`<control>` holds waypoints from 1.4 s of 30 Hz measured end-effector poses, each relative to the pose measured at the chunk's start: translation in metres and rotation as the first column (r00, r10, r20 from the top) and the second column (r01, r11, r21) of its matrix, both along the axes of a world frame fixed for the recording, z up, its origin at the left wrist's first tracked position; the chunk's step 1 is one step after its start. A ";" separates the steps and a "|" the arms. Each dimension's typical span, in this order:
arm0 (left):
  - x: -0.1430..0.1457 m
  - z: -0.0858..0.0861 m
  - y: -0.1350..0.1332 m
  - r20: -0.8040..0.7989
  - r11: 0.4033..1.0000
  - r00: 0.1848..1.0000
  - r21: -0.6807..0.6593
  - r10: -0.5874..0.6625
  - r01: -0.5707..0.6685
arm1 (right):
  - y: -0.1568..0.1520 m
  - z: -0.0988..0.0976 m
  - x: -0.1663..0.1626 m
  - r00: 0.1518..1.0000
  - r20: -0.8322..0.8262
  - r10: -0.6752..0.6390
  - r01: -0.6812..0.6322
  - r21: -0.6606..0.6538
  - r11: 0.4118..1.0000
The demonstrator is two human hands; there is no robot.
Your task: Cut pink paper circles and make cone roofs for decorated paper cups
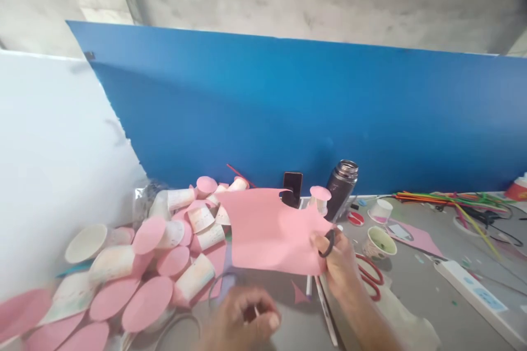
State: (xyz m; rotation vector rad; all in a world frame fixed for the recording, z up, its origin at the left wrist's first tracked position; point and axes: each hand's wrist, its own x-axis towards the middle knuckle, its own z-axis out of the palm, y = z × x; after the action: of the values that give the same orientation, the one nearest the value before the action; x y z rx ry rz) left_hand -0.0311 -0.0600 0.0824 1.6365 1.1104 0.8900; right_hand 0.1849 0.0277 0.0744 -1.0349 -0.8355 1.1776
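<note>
My right hand (340, 263) is closed round the dark handles of a pair of scissors (328, 243), whose blades are hidden behind a large sheet of pink paper (267, 233) that stands up off the grey table (415, 290). My left hand (247, 318) is low at the front, fingers curled in a pinch on something small that I cannot make out. A small pink scrap (299, 293) lies on the table between my hands.
A heap of paper cups with pink round lids (164, 252) fills the left. Behind stand a blue board (313, 115), a dark phone (292, 188), a steel flask (341, 182), and two open cups (379, 242). Red scissors (370, 277), coloured sticks (453, 200), a power strip (469, 288) lie right.
</note>
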 end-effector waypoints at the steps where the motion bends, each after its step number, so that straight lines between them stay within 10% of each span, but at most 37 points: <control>1: 0.006 -0.016 0.007 0.109 0.997 0.994 -0.080 0.023 -0.014 | -0.002 -0.001 -0.003 0.999 -0.053 -0.009 0.009 0.012 1.000; 3: 0.023 -0.038 0.024 0.375 0.985 0.921 -0.167 0.107 -0.047 | -0.008 -0.004 -0.013 0.992 -0.120 0.034 -0.031 0.027 0.999; 6: 0.045 -0.043 0.040 0.767 0.948 0.583 -0.319 0.266 -0.012 | -0.017 -0.004 -0.027 0.981 -0.166 0.095 -0.087 0.053 0.995; 10: 0.058 -0.035 0.043 0.885 0.909 0.295 -0.404 0.360 0.102 | -0.019 -0.001 -0.032 0.985 -0.152 0.086 -0.079 0.057 0.995; 20: 0.046 -0.032 0.055 0.704 0.743 0.240 -0.619 0.668 -0.255 | -0.013 -0.012 -0.015 0.968 0.110 0.224 -0.226 0.001 0.974; 26: 0.042 -0.026 0.054 0.633 0.640 0.116 -0.728 0.765 -0.244 | -0.036 -0.048 0.012 0.879 0.277 0.389 -0.356 -0.163 0.920; 42: 0.037 -0.036 0.051 0.728 0.732 0.082 -0.681 0.681 -0.022 | -0.054 -0.082 0.020 0.781 0.230 0.580 -0.522 -0.269 0.809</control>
State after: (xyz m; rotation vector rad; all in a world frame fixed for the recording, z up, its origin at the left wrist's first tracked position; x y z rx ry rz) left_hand 0.0063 -0.0086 0.0463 -0.0172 0.6341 1.4969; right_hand 0.2050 -0.0266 -0.0072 -1.1851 -1.3574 1.6486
